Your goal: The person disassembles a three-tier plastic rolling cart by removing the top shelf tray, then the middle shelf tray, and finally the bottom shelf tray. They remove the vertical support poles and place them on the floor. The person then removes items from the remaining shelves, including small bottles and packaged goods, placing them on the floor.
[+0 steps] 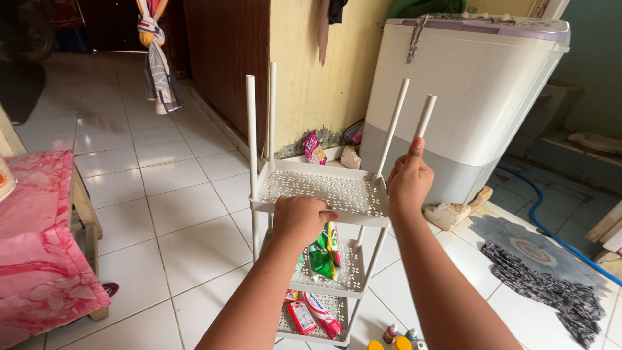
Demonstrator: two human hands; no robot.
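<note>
Looking down from my head camera, I see a white plastic shelf rack [324, 194] standing on the pale tiled floor [168, 214] in the centre of the frame, its top tray perforated and bare, with four thin white posts [251, 129] rising from its corners. My left hand [299, 219] is curled shut over the near rim of that top tray, just left of centre. My right hand [409, 183] is wrapped around the near-right post low down, at centre right, with one finger lying up along the post; whether the grip is firm I cannot quite tell from this angle. On the middle tray sits a green packet [322, 254], and on the bottom tray, at lower centre, lie a red and white tube [322, 314] and a small red box [302, 317]. A white washing machine [473, 91] with a lilac lid stands close behind at upper right, and a table under a pink cloth [39, 246] fills the lower left. In my judgement, handling this well means keeping the tray level with the left hand, holding the post straight rather than levering it sideways, and moving slowly so the things on the lower trays stay put.
</note>
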